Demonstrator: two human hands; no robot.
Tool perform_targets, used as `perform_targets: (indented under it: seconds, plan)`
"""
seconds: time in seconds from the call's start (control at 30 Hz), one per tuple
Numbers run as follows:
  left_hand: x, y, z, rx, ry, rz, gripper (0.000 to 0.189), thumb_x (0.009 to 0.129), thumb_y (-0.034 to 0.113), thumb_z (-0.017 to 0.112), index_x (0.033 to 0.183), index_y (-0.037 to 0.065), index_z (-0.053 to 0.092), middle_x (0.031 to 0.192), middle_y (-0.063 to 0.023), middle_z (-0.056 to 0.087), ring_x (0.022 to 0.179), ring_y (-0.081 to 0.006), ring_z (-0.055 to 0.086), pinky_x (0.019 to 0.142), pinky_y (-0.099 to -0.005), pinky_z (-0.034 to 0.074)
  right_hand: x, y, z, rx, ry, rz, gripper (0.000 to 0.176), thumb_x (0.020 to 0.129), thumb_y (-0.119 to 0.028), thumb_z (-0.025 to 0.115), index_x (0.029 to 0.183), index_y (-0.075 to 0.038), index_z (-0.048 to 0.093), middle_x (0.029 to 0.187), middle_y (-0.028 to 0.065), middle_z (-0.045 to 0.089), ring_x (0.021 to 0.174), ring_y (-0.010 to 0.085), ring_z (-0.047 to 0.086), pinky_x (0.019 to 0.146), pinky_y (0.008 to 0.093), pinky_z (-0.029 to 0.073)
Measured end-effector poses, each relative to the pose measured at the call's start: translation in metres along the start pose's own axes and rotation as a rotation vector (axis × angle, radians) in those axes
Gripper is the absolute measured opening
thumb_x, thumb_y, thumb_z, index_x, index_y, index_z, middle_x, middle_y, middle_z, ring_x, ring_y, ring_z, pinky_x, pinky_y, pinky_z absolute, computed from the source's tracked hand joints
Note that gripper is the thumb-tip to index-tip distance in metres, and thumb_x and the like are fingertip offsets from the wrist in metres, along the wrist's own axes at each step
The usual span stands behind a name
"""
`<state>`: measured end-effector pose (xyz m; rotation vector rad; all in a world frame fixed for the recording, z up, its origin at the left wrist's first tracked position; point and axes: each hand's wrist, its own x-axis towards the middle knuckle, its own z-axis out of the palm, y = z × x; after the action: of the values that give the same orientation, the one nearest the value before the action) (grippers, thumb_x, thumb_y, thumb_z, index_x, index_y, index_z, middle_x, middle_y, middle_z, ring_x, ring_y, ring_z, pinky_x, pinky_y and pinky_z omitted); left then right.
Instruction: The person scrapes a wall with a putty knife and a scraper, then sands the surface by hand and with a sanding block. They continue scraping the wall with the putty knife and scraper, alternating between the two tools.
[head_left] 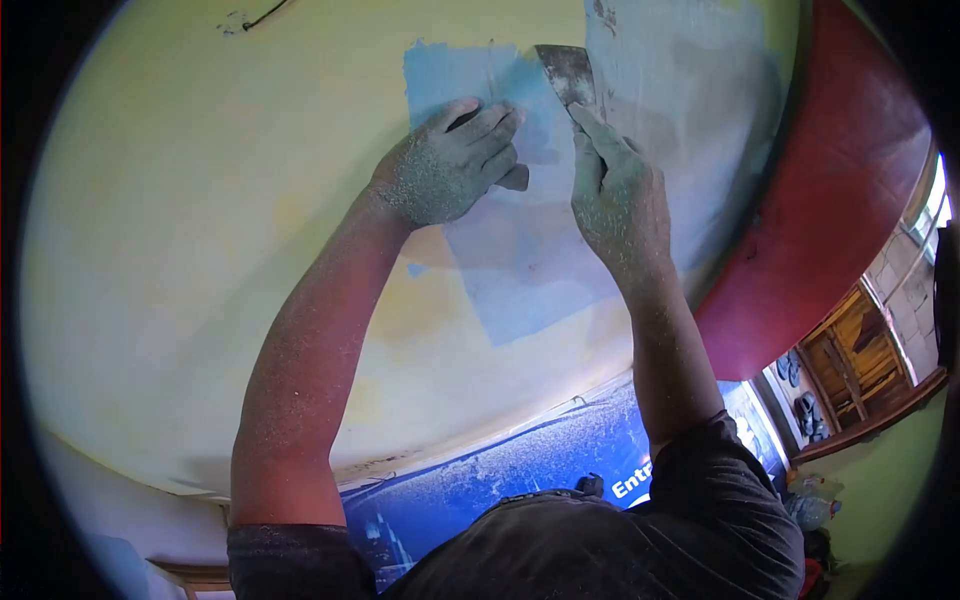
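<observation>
My right hand (622, 195), coated with pale dust, grips a putty knife (567, 72). Its wide, stained metal blade points up and lies close to the wall (180, 230). The handle is mostly hidden in my fingers. To the left, my left hand (450, 165) is against or very near the wall with its fingers bent together. A small dark piece (515, 178) juts out below those fingers; the rest of it is hidden, and I cannot make out its kind. Around both hands the pale yellow wall has a light blue patch (530, 285) with uneven edges.
A red curved surface (820, 190) borders the wall on the right. Below lies a blue printed banner (450, 465) sprinkled with dust. At far right are a wooden door (858, 350), shoes (808, 412) and plastic bottles (815, 505). A wire (265, 15) sticks out at upper left.
</observation>
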<state>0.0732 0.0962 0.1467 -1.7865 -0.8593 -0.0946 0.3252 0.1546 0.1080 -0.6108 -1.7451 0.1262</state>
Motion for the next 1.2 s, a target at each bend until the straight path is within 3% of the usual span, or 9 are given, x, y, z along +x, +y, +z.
perform_targets:
  seconds: [0.1, 0.33, 0.47, 0.6, 0.7, 0.8, 1.0, 1.2]
  plan:
    - [0.0, 0.0, 0.001, 0.042, -0.019, 0.016, 0.036, 0.092, 0.031, 0.08, 0.121, 0.009, 0.076, 0.161, -0.0102, 0.069, 0.159, -0.0248, 0.057, 0.13, -0.0485, 0.042, -0.022, -0.004, -0.003, -0.05, -0.081, 0.067, 0.036, 0.115, -0.016, 0.062, 0.146, -0.01, 0.079, 0.113, 0.0312, 0.08, 0.102, 0.0512, 0.079, 0.092, 0.0604, 0.062]
    - [-0.001, -0.001, 0.003, 0.02, 0.041, 0.02, 0.034, 0.094, 0.034, 0.08, 0.118, 0.01, 0.076, 0.158, -0.01, 0.07, 0.157, -0.0249, 0.058, 0.129, -0.0486, 0.043, 0.005, -0.005, 0.002, 0.001, 0.017, -0.011, 0.036, 0.115, -0.017, 0.062, 0.146, -0.009, 0.079, 0.111, 0.0301, 0.08, 0.102, 0.0514, 0.079, 0.091, 0.0603, 0.062]
    - [0.001, 0.0, 0.002, 0.037, 0.037, 0.016, 0.031, 0.097, 0.033, 0.078, 0.117, 0.01, 0.075, 0.156, -0.0109, 0.072, 0.156, -0.0239, 0.059, 0.127, -0.0484, 0.044, -0.027, 0.0, -0.002, -0.016, -0.078, 0.046, 0.036, 0.114, -0.015, 0.062, 0.146, -0.006, 0.078, 0.112, 0.0299, 0.081, 0.107, 0.0513, 0.079, 0.096, 0.0592, 0.062]
    - [0.001, 0.0, 0.0, -0.018, 0.015, -0.003, 0.033, 0.098, 0.033, 0.079, 0.12, 0.01, 0.074, 0.157, -0.0108, 0.071, 0.157, -0.023, 0.058, 0.128, -0.0486, 0.045, -0.006, -0.003, -0.001, 0.008, -0.025, 0.023, 0.036, 0.113, -0.011, 0.064, 0.145, -0.007, 0.079, 0.111, 0.031, 0.081, 0.106, 0.0506, 0.079, 0.094, 0.0571, 0.063]
    - [-0.001, 0.001, 0.006, 0.002, 0.126, 0.002, 0.034, 0.095, 0.032, 0.08, 0.121, 0.009, 0.074, 0.158, -0.0095, 0.07, 0.158, -0.0231, 0.057, 0.128, -0.0491, 0.045, 0.007, -0.011, -0.006, -0.017, -0.017, -0.016, 0.035, 0.113, -0.01, 0.064, 0.144, -0.007, 0.079, 0.112, 0.0305, 0.081, 0.105, 0.0512, 0.079, 0.092, 0.0569, 0.063]
    - [0.0, 0.001, -0.001, 0.062, -0.009, 0.013, 0.034, 0.093, 0.029, 0.082, 0.12, 0.009, 0.074, 0.159, -0.0098, 0.069, 0.158, -0.0235, 0.057, 0.127, -0.0496, 0.047, -0.017, -0.007, -0.008, 0.001, -0.07, -0.02, 0.035, 0.114, -0.012, 0.063, 0.144, -0.007, 0.079, 0.113, 0.029, 0.082, 0.106, 0.0518, 0.078, 0.094, 0.0578, 0.063]
    - [-0.001, 0.0, 0.001, -0.001, 0.033, 0.001, 0.041, 0.09, 0.031, 0.085, 0.123, 0.009, 0.074, 0.163, -0.0091, 0.066, 0.159, -0.0238, 0.055, 0.128, -0.049, 0.045, 0.001, -0.006, -0.003, -0.028, -0.026, 0.003, 0.035, 0.114, -0.014, 0.064, 0.145, -0.009, 0.079, 0.114, 0.0295, 0.081, 0.106, 0.0519, 0.078, 0.094, 0.0589, 0.062]
    - [0.001, 0.001, -0.001, 0.053, -0.006, 0.01, 0.036, 0.091, 0.028, 0.084, 0.12, 0.01, 0.073, 0.162, -0.0106, 0.066, 0.157, -0.0259, 0.058, 0.126, -0.0495, 0.047, -0.017, 0.002, -0.004, -0.022, -0.072, 0.045, 0.036, 0.113, -0.017, 0.064, 0.145, -0.01, 0.08, 0.115, 0.032, 0.08, 0.106, 0.0524, 0.079, 0.094, 0.0599, 0.062]
